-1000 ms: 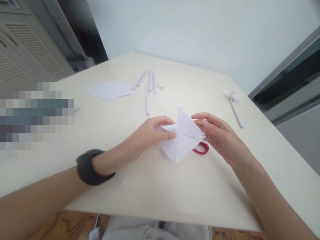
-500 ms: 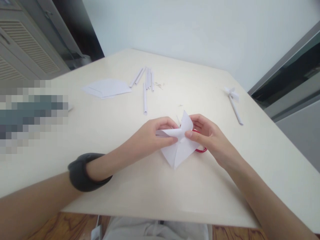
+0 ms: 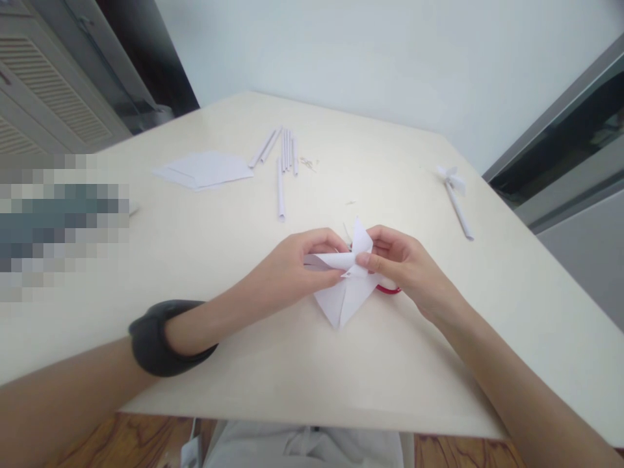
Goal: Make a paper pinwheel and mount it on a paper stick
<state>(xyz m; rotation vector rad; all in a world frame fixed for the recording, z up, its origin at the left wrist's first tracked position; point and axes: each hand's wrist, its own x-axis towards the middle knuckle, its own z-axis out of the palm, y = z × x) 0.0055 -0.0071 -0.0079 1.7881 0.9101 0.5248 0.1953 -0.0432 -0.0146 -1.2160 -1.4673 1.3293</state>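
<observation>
Both my hands grip a white paper pinwheel (image 3: 341,296) above the near middle of the table. My left hand (image 3: 312,260) is closed on its left side, thumb in front and fingers behind. With its thumb near the centre, my right hand (image 3: 402,263) pinches the folded paper; its other fingertips are partly hidden behind an upright blade. Red-handled scissors (image 3: 389,290) lie on the table behind the paper, mostly covered by it and my right hand.
Several rolled paper sticks (image 3: 281,188) and a few small pins (image 3: 308,164) lie further back. Left of them is a stack of paper sheets (image 3: 209,170). A pinwheel on a stick (image 3: 458,208) rests at the right. The table (image 3: 292,377) ends close to my lap.
My right thumb has shifted slightly left toward the pinwheel's centre, and a paper tip now shows beside my left thumb. The view has moved a little.
</observation>
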